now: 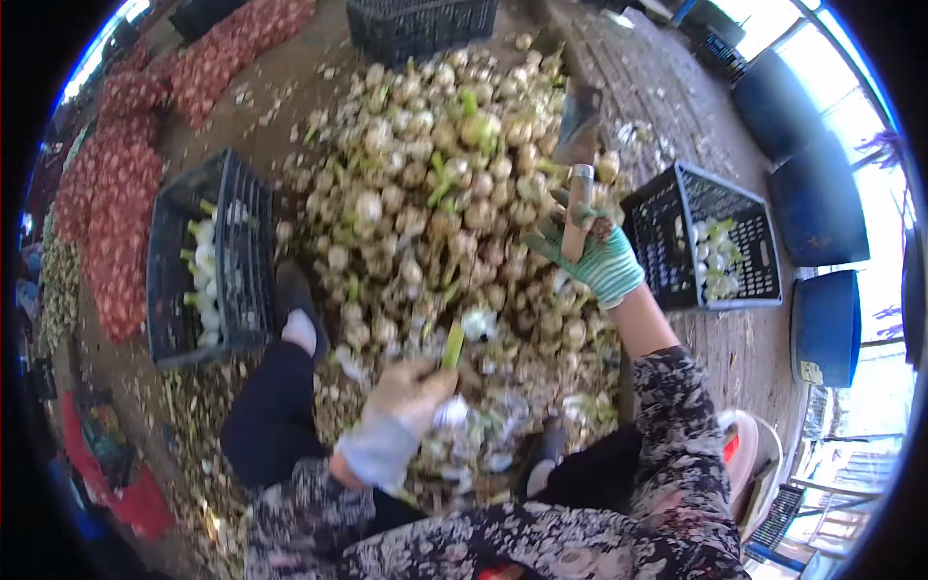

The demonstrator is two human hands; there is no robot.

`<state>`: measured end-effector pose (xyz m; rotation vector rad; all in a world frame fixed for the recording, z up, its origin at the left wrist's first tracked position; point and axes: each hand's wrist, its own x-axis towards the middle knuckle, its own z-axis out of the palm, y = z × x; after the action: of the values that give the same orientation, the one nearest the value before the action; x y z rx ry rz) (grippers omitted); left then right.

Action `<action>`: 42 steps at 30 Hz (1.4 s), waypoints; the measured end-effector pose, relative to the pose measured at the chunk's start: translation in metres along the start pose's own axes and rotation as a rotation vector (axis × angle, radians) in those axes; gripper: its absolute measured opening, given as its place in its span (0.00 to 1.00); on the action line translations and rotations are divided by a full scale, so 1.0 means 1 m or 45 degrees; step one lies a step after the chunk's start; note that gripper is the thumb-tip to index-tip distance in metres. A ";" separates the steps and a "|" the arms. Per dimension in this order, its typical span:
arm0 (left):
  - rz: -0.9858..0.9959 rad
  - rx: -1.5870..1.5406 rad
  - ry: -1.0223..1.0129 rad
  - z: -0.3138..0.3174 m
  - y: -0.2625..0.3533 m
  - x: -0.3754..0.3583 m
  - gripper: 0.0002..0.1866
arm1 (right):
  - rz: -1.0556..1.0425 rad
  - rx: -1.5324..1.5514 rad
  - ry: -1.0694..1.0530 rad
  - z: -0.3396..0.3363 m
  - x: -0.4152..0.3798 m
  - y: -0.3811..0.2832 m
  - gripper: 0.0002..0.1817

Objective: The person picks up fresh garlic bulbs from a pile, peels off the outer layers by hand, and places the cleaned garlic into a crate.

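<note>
My left hand [396,401], in a whitish glove, is closed around an onion [450,414]. A cut green stalk [452,346] sticks up from the fingers, and part of the pale bulb shows below them. Further out to the right, my right hand [604,259] wears a green-and-white striped glove. It grips the wooden handle of a broad-bladed knife [578,121], whose blade points away from me; some fingers stretch out beside the handle. Beneath both hands spreads a large heap of onions [425,184] with dry skins and short green stems.
To the left stands a black crate [232,261] holding several trimmed white onions; another black crate [730,193] with white onions is at the right. A third crate [420,29] stands behind the heap. Red mesh sacks [111,213] line the left, blue barrels [817,203] the right. Peelings [493,435] litter the floor.
</note>
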<state>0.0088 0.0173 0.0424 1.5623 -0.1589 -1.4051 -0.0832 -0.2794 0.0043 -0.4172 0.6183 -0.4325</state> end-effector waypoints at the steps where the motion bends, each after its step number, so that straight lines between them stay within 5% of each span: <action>1: 0.161 -0.068 -0.076 0.005 0.001 -0.004 0.13 | 0.115 -0.074 -0.098 0.002 -0.018 0.008 0.14; 2: 0.257 0.039 -0.038 0.005 -0.008 0.001 0.14 | 0.268 -0.205 -0.104 -0.002 -0.035 0.010 0.17; 3: 0.114 0.095 -0.060 0.009 0.000 -0.002 0.14 | 0.492 -0.170 -0.490 -0.038 -0.021 0.015 0.14; 5: 0.076 0.105 -0.087 0.009 0.000 -0.006 0.13 | 0.342 -0.666 0.239 -0.012 -0.057 0.038 0.11; 6: 0.093 0.111 -0.049 0.010 0.001 -0.008 0.13 | -0.036 -0.439 0.282 -0.005 -0.076 0.057 0.06; 8: 0.123 0.121 0.026 0.014 0.000 -0.008 0.12 | -0.181 -0.902 0.003 0.015 -0.131 0.066 0.05; 11: 0.595 0.744 0.111 0.011 -0.011 0.000 0.14 | -0.700 -1.820 -0.452 0.035 -0.178 0.078 0.08; 12: 1.226 1.237 0.261 -0.006 -0.048 0.036 0.12 | -0.634 -1.999 -0.377 0.037 -0.182 0.083 0.09; 13: 1.114 1.195 0.256 -0.001 -0.038 0.028 0.12 | -0.719 -2.120 -0.326 0.032 -0.179 0.090 0.10; 15: 0.888 1.103 0.246 0.014 -0.015 0.007 0.10 | -0.652 -2.223 -0.143 0.026 -0.172 0.096 0.11; 25: 1.389 1.671 0.511 0.008 -0.026 0.012 0.06 | -0.705 -2.522 -0.035 0.022 -0.163 0.116 0.19; 29: 1.515 1.370 0.655 -0.001 -0.013 0.001 0.05 | 0.295 -2.639 0.147 -0.003 -0.148 0.120 0.17; 31: 1.613 1.363 0.772 -0.011 0.002 -0.006 0.06 | 0.402 -2.655 0.103 -0.025 -0.147 0.108 0.18; 34: 0.753 0.015 0.201 -0.007 0.007 -0.016 0.08 | -0.116 -2.410 0.238 -0.021 -0.120 0.082 0.16; 35: 0.368 -0.457 -0.009 -0.007 0.008 -0.016 0.09 | -0.071 -2.287 0.271 -0.006 -0.106 0.069 0.14; 37: 0.348 -0.450 -0.267 -0.013 0.014 -0.022 0.14 | -0.375 -1.890 0.248 -0.023 -0.056 0.060 0.12; 39: 0.335 -0.659 -0.353 -0.016 0.009 -0.017 0.16 | -0.654 -1.931 0.100 0.023 -0.062 0.059 0.11; 42: 0.247 -0.929 -0.511 -0.016 0.011 -0.020 0.17 | -0.728 -1.547 -0.279 0.051 -0.093 0.095 0.10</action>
<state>0.0210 0.0343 0.0614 0.6464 -0.0255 -1.3917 -0.0944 -0.1414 0.0374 -1.8043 0.4820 -0.5035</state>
